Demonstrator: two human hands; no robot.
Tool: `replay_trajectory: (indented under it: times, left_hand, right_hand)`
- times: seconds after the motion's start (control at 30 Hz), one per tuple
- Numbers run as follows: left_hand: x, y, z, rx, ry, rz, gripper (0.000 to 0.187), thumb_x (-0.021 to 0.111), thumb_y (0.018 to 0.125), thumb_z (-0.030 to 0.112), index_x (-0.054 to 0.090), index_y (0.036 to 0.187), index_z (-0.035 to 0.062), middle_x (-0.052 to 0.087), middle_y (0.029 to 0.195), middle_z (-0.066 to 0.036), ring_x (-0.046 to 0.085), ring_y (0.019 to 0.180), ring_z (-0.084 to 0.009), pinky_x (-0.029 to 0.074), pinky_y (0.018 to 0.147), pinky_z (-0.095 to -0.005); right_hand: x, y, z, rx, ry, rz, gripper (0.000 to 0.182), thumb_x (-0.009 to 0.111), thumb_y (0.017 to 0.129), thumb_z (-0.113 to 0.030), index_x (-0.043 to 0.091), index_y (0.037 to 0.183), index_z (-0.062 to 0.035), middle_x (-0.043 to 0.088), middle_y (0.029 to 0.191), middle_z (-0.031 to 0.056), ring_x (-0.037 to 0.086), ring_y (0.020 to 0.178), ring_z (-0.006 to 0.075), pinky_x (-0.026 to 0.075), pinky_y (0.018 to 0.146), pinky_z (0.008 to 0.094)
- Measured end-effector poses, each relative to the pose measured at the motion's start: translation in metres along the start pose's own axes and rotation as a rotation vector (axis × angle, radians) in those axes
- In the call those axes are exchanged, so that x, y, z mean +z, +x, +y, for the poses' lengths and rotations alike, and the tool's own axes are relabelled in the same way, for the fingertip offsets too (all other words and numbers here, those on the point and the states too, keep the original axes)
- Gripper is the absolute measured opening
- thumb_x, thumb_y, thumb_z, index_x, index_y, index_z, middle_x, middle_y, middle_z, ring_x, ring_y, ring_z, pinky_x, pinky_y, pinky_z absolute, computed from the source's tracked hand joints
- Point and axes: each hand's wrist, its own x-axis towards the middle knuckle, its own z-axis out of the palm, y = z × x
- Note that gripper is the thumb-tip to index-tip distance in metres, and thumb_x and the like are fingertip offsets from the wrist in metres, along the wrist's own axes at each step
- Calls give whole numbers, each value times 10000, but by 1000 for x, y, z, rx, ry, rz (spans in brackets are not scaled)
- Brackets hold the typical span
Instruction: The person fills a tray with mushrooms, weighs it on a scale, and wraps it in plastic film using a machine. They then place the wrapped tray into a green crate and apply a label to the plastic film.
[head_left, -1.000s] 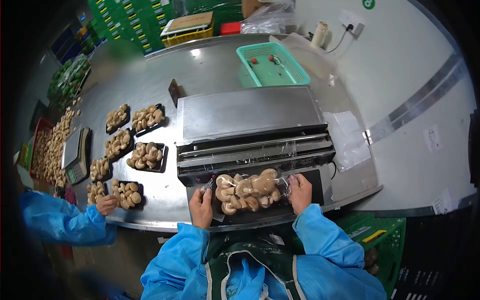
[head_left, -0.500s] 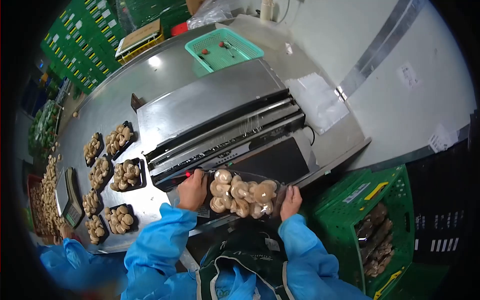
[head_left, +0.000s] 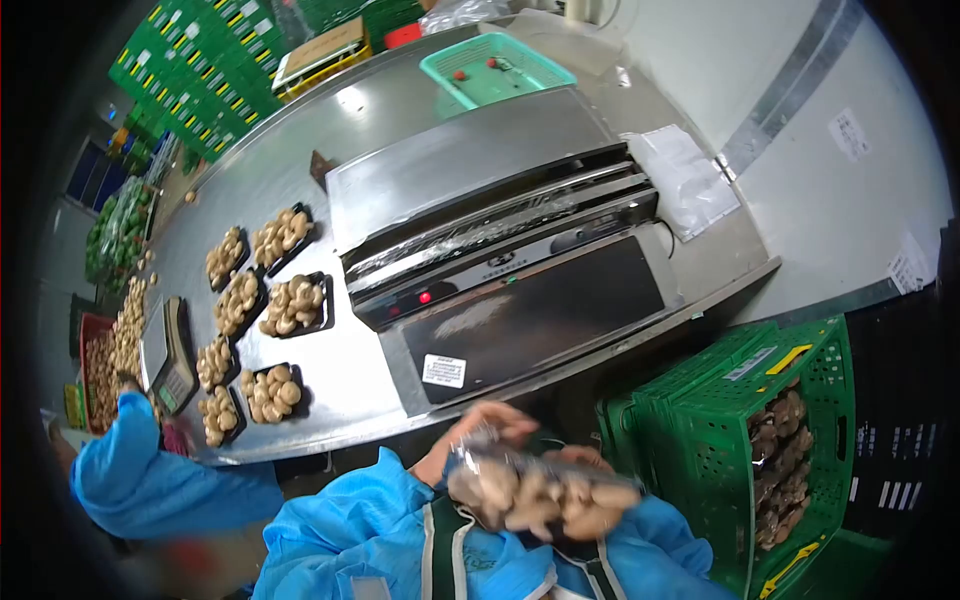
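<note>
A film-wrapped tray of mushrooms is close against my body, tilted and blurred by motion. My left hand grips its left end, fingers bent over the far edge. Behind the tray's far right side, my right hand shows only in part, curled against it. Just beyond them is the wrapping machine, with its black plate, a red light and a white printed label. Several open black trays of mushrooms stand on the steel table to the left.
At right, a green crate holds wrapped mushroom packs. A scale and loose mushrooms are at left, where a co-worker's blue sleeve reaches in. A turquoise basket and plastic sheets lie farther back.
Both hands have drawn the wrapped mushroom tray off the machine's front toward my body and tilted it. The black plate and its label are now uncovered. The camera view has shifted.
</note>
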Motion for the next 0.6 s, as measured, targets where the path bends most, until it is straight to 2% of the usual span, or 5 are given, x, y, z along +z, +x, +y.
replay_trajectory:
  times: [0.03, 0.17, 0.23, 0.43, 0.6]
  left_hand:
    - [31, -10, 15, 55, 233, -88, 508, 763, 699, 128, 539, 1153, 86, 346, 1386, -157, 461, 1190, -295, 421, 971, -413]
    - [47, -35, 41, -609, -27, -188, 540, 682, 752, -19, 525, 1257, 93, 424, 1358, -139, 420, 1252, -277, 381, 1049, -363]
    - [35, -36, 14, -563, -33, -338, 599, 433, 950, 340, 229, 1433, 52, 487, 1256, -155, 567, 945, -194, 471, 861, -276]
    - [14, -30, -17, -866, -643, -343, 458, 491, 892, 157, 406, 1312, -4, 545, 1183, -173, 547, 1074, -235, 443, 928, -309]
    - [23, -29, -18, -752, -301, -76, 520, 487, 889, 297, 394, 1319, 20, 513, 1215, -182, 528, 1097, -266, 421, 939, -365]
  right_hand:
    - [11, -4, 38, -488, -696, 369, 243, 466, 922, -148, 531, 1083, 21, 564, 863, 95, 596, 695, 139, 559, 687, 288]
    - [18, -16, -6, -185, -1523, 333, 214, 567, 897, -143, 572, 1058, -3, 616, 958, 95, 626, 874, 167, 513, 802, 281]
    - [41, -27, -26, -352, -1946, 591, 278, 602, 860, -160, 555, 1092, -16, 611, 1055, 117, 583, 1015, 180, 442, 905, 315]
    - [103, 5, 57, -317, -2293, -364, 525, 568, 868, -189, 366, 1320, -15, 562, 1189, 167, 514, 1147, 290, 403, 946, 338]
    - [67, -56, 44, -466, -2294, 173, 426, 559, 890, -227, 427, 1228, -4, 586, 1024, 179, 584, 921, 315, 453, 788, 388]
